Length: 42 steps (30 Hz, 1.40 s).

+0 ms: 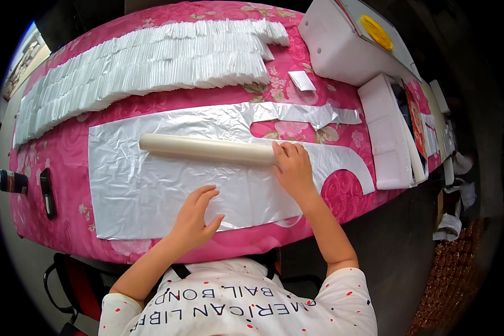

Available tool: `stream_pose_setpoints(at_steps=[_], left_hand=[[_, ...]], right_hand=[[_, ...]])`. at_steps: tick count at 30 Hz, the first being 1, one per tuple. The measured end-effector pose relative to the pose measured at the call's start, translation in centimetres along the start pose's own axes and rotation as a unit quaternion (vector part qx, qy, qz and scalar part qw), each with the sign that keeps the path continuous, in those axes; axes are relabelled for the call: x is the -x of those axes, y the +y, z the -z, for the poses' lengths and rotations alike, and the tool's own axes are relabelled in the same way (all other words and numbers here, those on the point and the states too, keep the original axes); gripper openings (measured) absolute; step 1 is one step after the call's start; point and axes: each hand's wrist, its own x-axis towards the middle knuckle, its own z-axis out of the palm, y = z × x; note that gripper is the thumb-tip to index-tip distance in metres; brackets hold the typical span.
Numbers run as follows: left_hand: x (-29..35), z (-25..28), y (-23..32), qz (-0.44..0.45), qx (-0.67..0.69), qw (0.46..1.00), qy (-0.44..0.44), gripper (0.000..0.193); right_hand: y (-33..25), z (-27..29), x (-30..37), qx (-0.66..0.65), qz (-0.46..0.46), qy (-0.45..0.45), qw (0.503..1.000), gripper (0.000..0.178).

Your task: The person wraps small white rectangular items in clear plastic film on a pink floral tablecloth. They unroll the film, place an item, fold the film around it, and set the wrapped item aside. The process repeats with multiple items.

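A thin, shiny white plastic apron lies spread flat on the table, its cut-out neck and strap end toward the right. Across its middle rests a long, pale cream tube, smooth and slightly slanted. My right hand grips the tube's right end, fingers curled over it and partly hiding that end. Over the lower part of the apron is my left hand, fingers apart and holding nothing, a short way below the tube. I cannot tell whether it touches the plastic.
Long rows of folded white plastic packets stand along the far side. One folded packet lies alone near the white foam box. A black phone and a dark jar are at the left edge. The tablecloth is pink and floral.
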Motion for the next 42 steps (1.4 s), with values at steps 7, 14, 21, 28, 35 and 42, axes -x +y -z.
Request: stream_pose_setpoints(at_steps=[7, 14, 21, 28, 35, 42], left_hand=[[-2.5, -3.8, -0.9, -0.062, -0.15, 0.986, 0.035, 0.068], [-2.6, -6.1, -0.1, -0.139, -0.213, 0.966, -0.055, 0.07], [-2.3, -7.9, 2.6, -0.167, -0.228, 0.952, -0.117, 0.067], [-2.5, -7.8, 3.1, -0.168, -0.231, 0.95, -0.129, 0.066], [-2.5, -7.3, 3.2, -0.189, -0.206, 0.953, -0.119, 0.062], [-2.4, -7.8, 3.1, 0.117, 0.452, 0.884, -0.027, 0.033]], right_hand=[[-2.8, 2.1, 4.5, -0.189, 0.022, -0.199, 0.961, 0.053], [3.4, -0.4, 8.6, -0.109, -0.018, -0.063, 0.992, 0.05], [18.9, 1.6, 13.3, 0.087, -0.281, 0.08, 0.952, 0.038], [18.9, 2.7, 13.3, 0.097, -0.341, 0.118, 0.927, 0.023], [9.8, 5.3, 9.7, 0.05, -0.186, 0.228, 0.954, 0.015], [-6.5, 4.1, 6.6, -0.337, -0.124, 0.068, 0.931, 0.015]])
